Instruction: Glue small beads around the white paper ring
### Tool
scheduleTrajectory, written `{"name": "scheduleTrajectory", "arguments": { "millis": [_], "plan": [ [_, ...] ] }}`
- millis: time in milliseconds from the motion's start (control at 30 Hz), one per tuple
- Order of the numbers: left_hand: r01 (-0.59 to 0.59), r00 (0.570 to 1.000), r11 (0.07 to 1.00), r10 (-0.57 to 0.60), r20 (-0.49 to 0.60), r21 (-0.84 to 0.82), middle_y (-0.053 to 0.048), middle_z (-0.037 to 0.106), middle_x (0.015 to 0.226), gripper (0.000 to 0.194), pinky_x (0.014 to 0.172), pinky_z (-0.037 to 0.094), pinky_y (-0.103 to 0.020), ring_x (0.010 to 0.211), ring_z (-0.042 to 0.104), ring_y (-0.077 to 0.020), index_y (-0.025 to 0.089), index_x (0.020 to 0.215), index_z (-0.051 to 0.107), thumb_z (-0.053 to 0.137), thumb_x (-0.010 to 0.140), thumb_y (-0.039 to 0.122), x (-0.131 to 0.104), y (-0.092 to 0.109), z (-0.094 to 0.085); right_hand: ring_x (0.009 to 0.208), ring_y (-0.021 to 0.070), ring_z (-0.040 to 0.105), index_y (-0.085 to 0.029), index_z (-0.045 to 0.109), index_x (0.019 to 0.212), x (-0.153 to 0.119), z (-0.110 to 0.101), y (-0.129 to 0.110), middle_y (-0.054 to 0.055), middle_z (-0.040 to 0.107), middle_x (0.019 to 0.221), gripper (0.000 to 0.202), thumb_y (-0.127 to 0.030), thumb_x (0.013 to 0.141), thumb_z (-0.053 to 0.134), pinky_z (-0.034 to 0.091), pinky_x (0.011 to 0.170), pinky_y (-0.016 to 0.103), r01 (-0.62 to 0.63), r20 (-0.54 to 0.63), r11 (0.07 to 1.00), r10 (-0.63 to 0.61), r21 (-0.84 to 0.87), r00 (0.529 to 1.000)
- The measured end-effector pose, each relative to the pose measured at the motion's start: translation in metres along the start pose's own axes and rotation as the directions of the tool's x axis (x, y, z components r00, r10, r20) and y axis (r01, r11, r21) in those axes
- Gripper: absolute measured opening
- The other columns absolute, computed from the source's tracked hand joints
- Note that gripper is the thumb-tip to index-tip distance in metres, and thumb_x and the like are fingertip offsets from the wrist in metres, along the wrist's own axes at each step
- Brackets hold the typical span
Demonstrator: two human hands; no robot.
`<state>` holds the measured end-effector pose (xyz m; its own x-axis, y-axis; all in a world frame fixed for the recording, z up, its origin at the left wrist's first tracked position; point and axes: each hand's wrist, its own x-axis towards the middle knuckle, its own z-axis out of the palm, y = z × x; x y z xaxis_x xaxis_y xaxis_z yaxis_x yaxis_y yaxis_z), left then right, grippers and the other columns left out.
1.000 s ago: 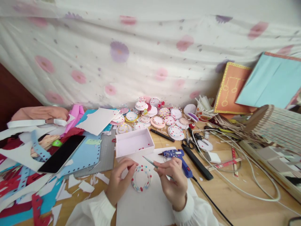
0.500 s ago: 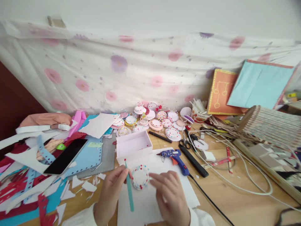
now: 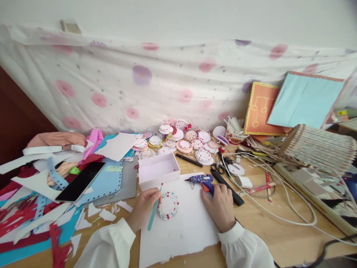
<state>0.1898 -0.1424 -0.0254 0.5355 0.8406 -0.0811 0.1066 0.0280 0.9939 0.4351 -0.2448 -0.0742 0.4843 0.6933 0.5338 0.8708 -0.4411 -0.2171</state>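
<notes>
Thumb and fingers of my left hand (image 3: 146, 206) are pinched round teal tweezers (image 3: 153, 213), with a small red piece at their upper tip. Right beside them, a ring of white, blue and red beads (image 3: 168, 205) lies on a white sheet (image 3: 189, 223). My right hand (image 3: 220, 204) is over the handle of the blue glue gun (image 3: 201, 179), its fingers bent round the handle and the thumb near the orange trigger. The gun rests on the sheet, nozzle to the left.
Behind the sheet stands an open white box (image 3: 158, 171). Decorated discs (image 3: 184, 146) are heaped at the back. A phone (image 3: 80, 181) and paper scraps lie left; scissors (image 3: 218, 167), a black bar (image 3: 227, 186) and white cables (image 3: 279, 212) are on the right.
My right hand has moved from beside the bead ring, right and up onto the glue gun's handle. The left hand, still with the tweezers, has shifted slightly; the tweezers tilt the other way.
</notes>
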Motion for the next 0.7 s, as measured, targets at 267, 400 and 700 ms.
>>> {"name": "scheduleTrajectory", "arguments": {
  "millis": [267,400,700],
  "plan": [
    [0.029,0.999,0.998,-0.032,0.038,0.059,0.003,0.04,0.058,0.033,0.061,0.035,-0.026,0.059,0.042,-0.0138,0.019,0.051,0.04,0.049,0.079,0.034,0.009,-0.016,-0.007,0.054,0.018,0.057,-0.015,0.048,0.112,0.023,-0.023,-0.021,0.0,0.058,0.066,0.05,-0.051,0.078,0.058,0.046,0.052,0.029,-0.19,-0.027,0.89,0.221,0.414,0.975],
    [0.016,0.999,0.998,-0.019,0.049,0.062,0.003,0.039,0.057,0.034,0.059,0.033,-0.026,0.058,0.041,-0.0137,0.019,0.051,0.039,0.048,0.079,0.035,0.011,-0.022,-0.01,0.052,0.0133,0.055,-0.018,0.046,0.108,0.024,-0.013,-0.046,-0.002,0.057,0.068,0.041,-0.042,0.078,0.061,0.047,0.051,0.025,-0.136,-0.027,0.797,0.187,0.588,0.982],
    [-0.041,0.994,0.997,0.035,0.1,0.062,0.003,0.038,0.056,0.03,0.057,0.031,-0.026,0.056,0.039,-0.0125,0.018,0.05,0.039,0.048,0.077,0.027,0.008,-0.018,-0.009,0.056,0.0136,0.055,-0.02,0.045,0.1,0.012,0.005,-0.049,0.0,0.056,0.071,0.033,-0.038,0.077,0.062,0.048,0.05,0.025,-0.067,0.016,0.793,0.072,0.606,0.997]
  ]
}}
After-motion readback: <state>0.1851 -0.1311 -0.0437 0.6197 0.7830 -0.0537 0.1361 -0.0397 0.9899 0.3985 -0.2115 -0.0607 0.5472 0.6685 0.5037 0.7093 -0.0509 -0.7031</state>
